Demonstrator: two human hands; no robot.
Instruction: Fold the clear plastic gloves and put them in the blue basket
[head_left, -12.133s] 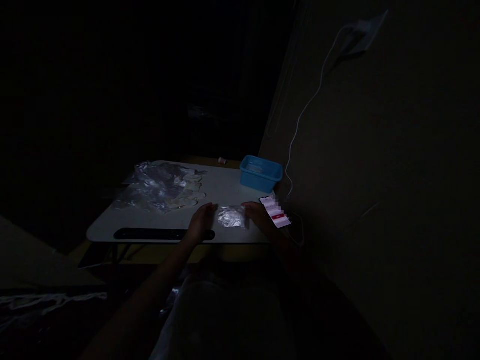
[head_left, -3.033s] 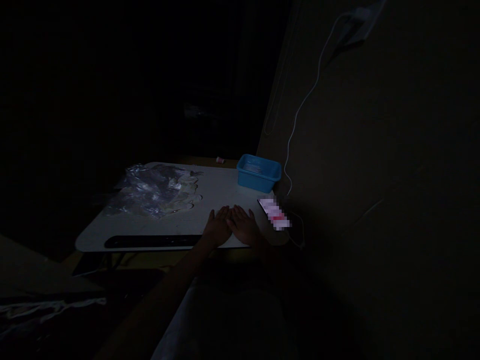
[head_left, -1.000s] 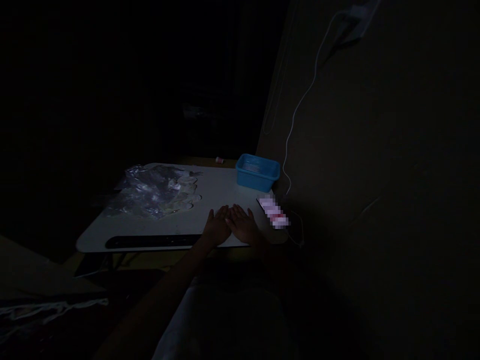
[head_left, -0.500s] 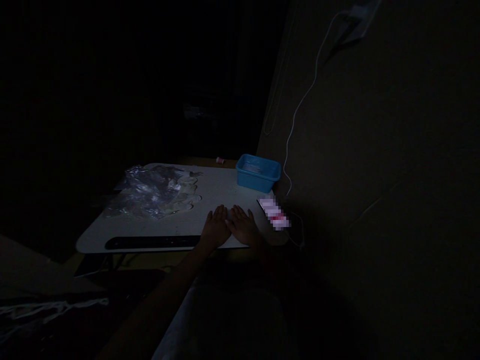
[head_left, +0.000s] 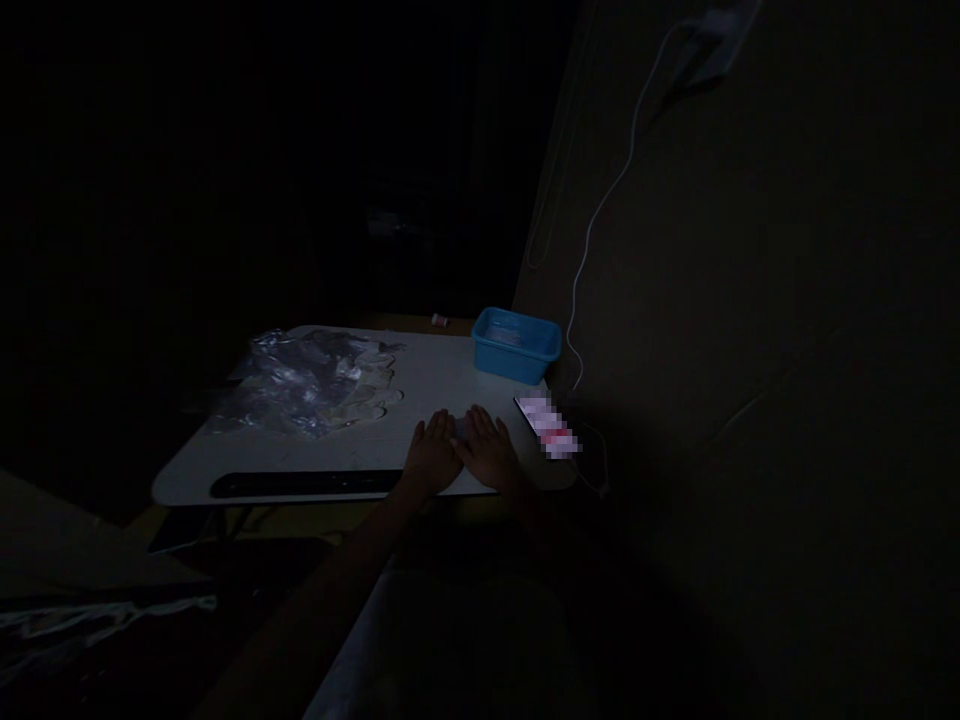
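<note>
My left hand [head_left: 434,452] lies flat, palm down, near the front edge of the white table [head_left: 424,375], fingers stretched out. Beside it my right hand [head_left: 489,452] is flat too, its thumb touching or nearly touching the left hand. A small pale patch [head_left: 461,428] shows in the gap between them; it is too dim to name, and anything under the palms is hidden. Just right of my right hand is a lit phone [head_left: 547,425], its screen blurred out.
Crumpled clear plastic [head_left: 300,375] and pale gloves [head_left: 371,390] lie on the left. A blue basin [head_left: 514,355] stands at the back right, with a small spool-like item [head_left: 440,321] behind the table. A white cable [head_left: 592,225] hangs along the right wall. The room is very dark.
My right hand has shifted very slightly, its fingertips a little farther from the left hand's. The pale patch between the hands shows more plainly. The other things stay put.
</note>
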